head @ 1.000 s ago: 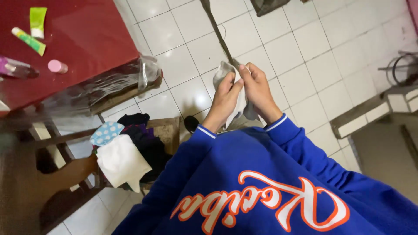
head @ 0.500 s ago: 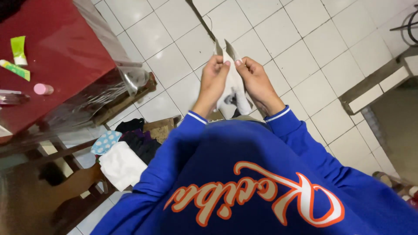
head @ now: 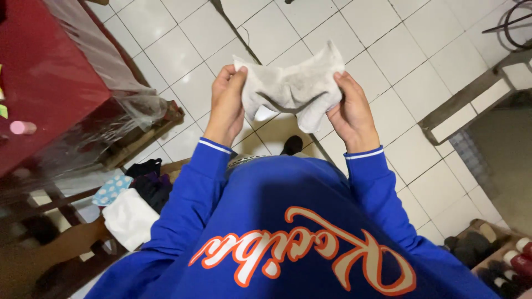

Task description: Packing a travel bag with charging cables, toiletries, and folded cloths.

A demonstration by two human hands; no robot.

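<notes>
Head camera looks down over your blue sweatshirt (head: 288, 221) at both hands raised in front of your chest, above the white tiled floor (head: 388, 50). Your left hand (head: 226, 105) is closed on the left edge of a small grey-white cloth (head: 288, 86), thumb on the near face and fingers curled behind it. Your right hand (head: 352, 111) pinches the right edge the same way. The cloth is stretched between the two hands, held in the air, with two loose flaps hanging from its lower edge and touching nothing else.

The main risk is the hold itself. Each hand has only a narrow margin of the fabric, so if you pull the hands further apart, one corner could slip out and the cloth would swing down from the other hand or drop to the tiles. A dark shoe tip (head: 291, 145) shows just below the cloth, so a dropped piece would likely land by your feet.

Watch your left side too. The red table (head: 39, 77) with its clear plastic cover (head: 138, 105) stands near your left elbow, and a small pink cap (head: 22, 127) sits on the top. A wide swing of that arm could brush the plastic. The pile of folded laundry (head: 130, 205) on the wooden chair (head: 61, 249) lies lower left, well apart from the hands.
</notes>
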